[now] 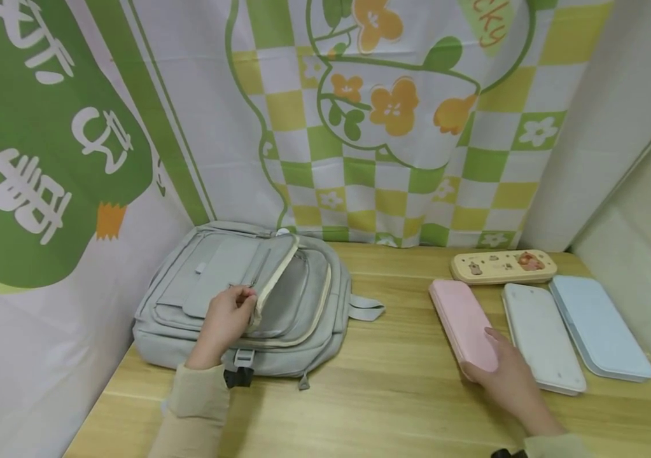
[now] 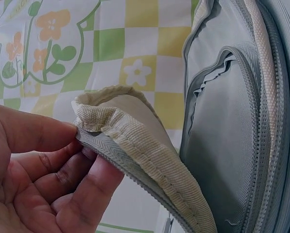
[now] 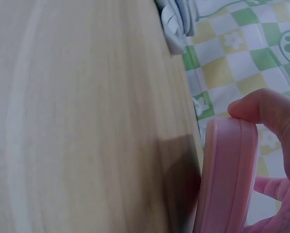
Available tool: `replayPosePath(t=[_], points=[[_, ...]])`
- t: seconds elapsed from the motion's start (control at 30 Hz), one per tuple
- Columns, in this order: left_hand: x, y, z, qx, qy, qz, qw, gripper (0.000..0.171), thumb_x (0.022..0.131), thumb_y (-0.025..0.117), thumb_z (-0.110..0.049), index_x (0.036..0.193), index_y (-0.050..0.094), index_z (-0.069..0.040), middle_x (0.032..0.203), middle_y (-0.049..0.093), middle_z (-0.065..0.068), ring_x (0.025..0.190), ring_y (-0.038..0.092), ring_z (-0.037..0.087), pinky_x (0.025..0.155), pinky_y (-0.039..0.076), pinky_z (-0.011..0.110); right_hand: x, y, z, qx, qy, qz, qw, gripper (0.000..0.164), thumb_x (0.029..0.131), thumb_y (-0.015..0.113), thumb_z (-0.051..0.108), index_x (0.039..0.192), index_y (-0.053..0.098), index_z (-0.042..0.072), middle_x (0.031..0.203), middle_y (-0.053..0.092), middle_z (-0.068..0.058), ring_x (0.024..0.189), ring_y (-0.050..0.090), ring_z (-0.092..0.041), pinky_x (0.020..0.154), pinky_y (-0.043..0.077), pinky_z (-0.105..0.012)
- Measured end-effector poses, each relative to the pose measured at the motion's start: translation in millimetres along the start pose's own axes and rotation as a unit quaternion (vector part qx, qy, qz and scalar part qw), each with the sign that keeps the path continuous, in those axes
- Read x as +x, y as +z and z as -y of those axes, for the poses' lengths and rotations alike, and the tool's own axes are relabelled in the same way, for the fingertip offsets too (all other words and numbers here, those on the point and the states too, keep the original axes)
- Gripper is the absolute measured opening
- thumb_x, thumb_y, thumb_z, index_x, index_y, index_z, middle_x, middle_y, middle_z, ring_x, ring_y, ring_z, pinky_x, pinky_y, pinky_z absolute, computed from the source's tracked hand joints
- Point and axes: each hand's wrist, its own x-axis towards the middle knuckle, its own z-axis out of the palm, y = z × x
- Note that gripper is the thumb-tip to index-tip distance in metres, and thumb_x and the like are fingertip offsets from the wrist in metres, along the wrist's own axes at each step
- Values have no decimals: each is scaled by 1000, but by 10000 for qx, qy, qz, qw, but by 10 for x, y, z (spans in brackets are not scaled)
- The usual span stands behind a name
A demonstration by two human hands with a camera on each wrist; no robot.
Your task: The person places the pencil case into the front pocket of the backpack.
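A grey backpack (image 1: 199, 273) lies on the wooden table at the left, its front pocket unzipped. My left hand (image 1: 228, 318) pinches the cream-trimmed edge of the pocket flap (image 2: 145, 145) between thumb and fingers, holding it lifted. Behind the flap, the pocket's grey lining (image 2: 222, 141) shows. At the right, my right hand (image 1: 508, 375) grips the near end of a pink pencil case (image 1: 462, 318), thumb on one side and fingers across the other. In the right wrist view the pink case (image 3: 227, 170) stands beside its shadow on the wood.
A white case (image 1: 543, 337) and a light blue case (image 1: 602, 327) lie right of the pink one. Behind them is a yellow case (image 1: 503, 266) with cartoon prints. A strap loop (image 1: 366, 308) sticks out from the backpack. A checkered cloth (image 1: 388, 191) hangs along the table's back edge.
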Motion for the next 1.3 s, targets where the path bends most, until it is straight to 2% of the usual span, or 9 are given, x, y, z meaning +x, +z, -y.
replayPosePath(t=[0.13, 0.27, 0.37, 0.47, 0.63, 0.93, 1.03, 1.17, 1.3], points=[[-3, 4, 4, -11, -21, -36, 10000, 24, 105, 56, -11, 117, 68, 6, 106, 70, 19, 97, 64, 33, 85, 51, 50, -10, -60, 48, 688, 421, 296, 9963, 92, 95, 74, 36, 157, 22, -7, 154, 26, -43, 138, 30, -61, 110, 30, -68], [1, 5, 6, -16, -40, -62, 10000, 25, 105, 55, -12, 117, 68, 6, 105, 70, 18, 94, 64, 31, 81, 51, 47, -25, -89, 115, 1939, 666, 513, 9774, 87, 101, 67, 29, 161, 13, -4, 155, 28, -42, 134, 46, -48, 100, 49, -44], [4, 2, 11, -39, -79, -35, 10000, 25, 106, 55, -13, 117, 68, 5, 105, 70, 18, 89, 63, 29, 77, 51, 43, -39, -80, 157, 3082, 748, 561, 9467, 78, 105, 60, 19, 160, 10, -3, 141, 43, -44, 112, 62, -24, 82, 52, -25], [10, -4, 22, -63, -135, -15, 9999, 25, 106, 54, -13, 117, 68, 4, 104, 70, 17, 85, 62, 27, 74, 50, 40, -57, -59, 192, 4151, 782, 594, 9044, 53, 107, 51, 13, 155, 28, 13, 123, 52, -28, 92, 58, -8, 78, 51, -26], [7, -20, 43, -164, -196, -16, 9997, 25, 106, 53, -12, 117, 68, 5, 103, 69, 17, 80, 62, 24, 69, 50, 36, -59, -18, 236, 5041, 555, 815, 8580, 26, 110, 40, 18, 122, 51, 38, 122, 45, -5, 102, 54, -12, 81, 49, -32], [19, -82, 29, -354, -287, -40, 9990, 26, 107, 52, -14, 118, 66, 4, 106, 68, 18, 81, 61, 24, 69, 51, 34, 119, -44, 561, 5330, 510, 1564, 8299, 52, 110, 37, 25, 156, 16, 10, 143, 30, -11, 114, 49, -10, 92, 47, -31], [8, -115, 38, -479, -366, -35, 9982, 26, 108, 51, -14, 119, 65, 5, 108, 67, 20, 86, 63, 25, 70, 53, 33, 194, -36, 696, 5416, 416, 1816, 8197, 49, 110, 39, 29, 152, 23, 10, 137, 38, -9, 113, 50, -14, 92, 48, -32], [-1, -130, 37, -627, -385, -13, 9973, 27, 108, 51, -13, 120, 64, 7, 114, 67, 23, 98, 65, 30, 75, 56, 32, 275, -9, 851, 5339, 234, 2045, 8201, 47, 109, 41, 31, 148, 30, 7, 129, 47, -4, 112, 52, -15, 90, 47, -32], [0, -133, 29, -667, -420, 14, 9969, 27, 108, 51, -14, 120, 64, 6, 115, 66, 22, 100, 64, 30, 77, 57, 34, 334, 36, 999, 5060, 135, 2215, 8335, 60, 108, 41, 30, 155, 20, -1, 132, 46, -7, 111, 51, -15, 89, 46, -32]])
